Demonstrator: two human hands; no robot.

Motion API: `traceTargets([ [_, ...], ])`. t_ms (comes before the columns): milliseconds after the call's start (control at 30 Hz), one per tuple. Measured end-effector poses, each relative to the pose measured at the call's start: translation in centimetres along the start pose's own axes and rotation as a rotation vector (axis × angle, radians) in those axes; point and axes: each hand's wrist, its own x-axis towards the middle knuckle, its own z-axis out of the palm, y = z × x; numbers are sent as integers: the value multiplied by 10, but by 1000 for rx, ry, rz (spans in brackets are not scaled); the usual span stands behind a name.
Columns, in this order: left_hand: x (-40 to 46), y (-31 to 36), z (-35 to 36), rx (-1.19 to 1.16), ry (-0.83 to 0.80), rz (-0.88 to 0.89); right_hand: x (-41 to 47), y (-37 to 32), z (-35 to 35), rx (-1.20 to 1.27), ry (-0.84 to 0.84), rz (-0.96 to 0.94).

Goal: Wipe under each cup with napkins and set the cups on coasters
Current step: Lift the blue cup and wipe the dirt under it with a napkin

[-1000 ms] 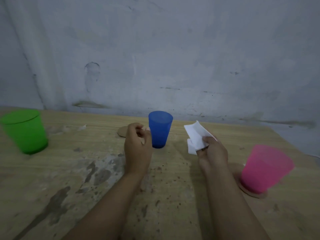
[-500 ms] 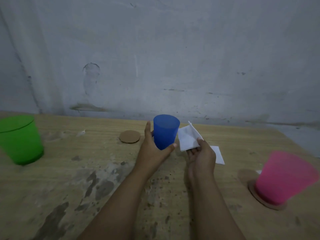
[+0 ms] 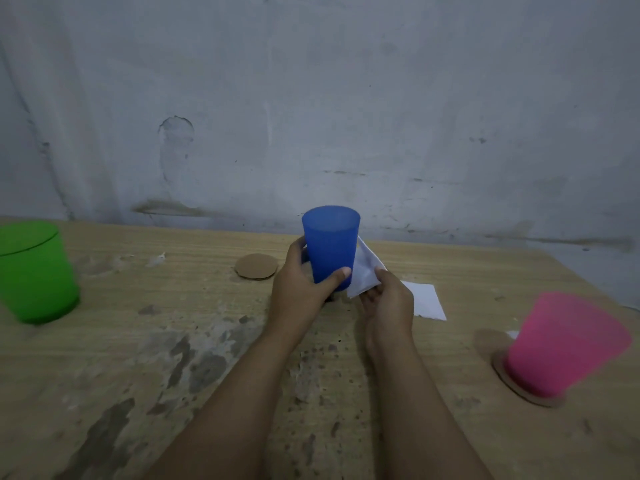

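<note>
cup (image 3: 330, 249) between coaster (image 3: 256, 266), napkin (image 3: 424, 301)

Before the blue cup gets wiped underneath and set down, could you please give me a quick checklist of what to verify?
1. Left hand grips the blue cup securely: ok.
2. Cup lifted off the table: ok.
3. Right hand holds a napkin beside the cup: ok.
4. Free coaster lies bare, left of the cup: ok.
5. Cup empty, nothing to spill: cannot tell.
6. Pink cup already on its coaster: ok.
</note>
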Motion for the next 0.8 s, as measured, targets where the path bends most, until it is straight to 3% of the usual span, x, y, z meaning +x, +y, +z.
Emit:
traceTargets([
  [233, 3, 9, 3, -140, 39, -43, -5, 3, -1, 345, -250, 170],
  [367, 4, 10, 3, -203, 22, -62, -6, 5, 1, 406, -387, 227],
  [800, 6, 5, -1, -239, 54, -42, -8, 5, 1, 394, -426, 303],
])
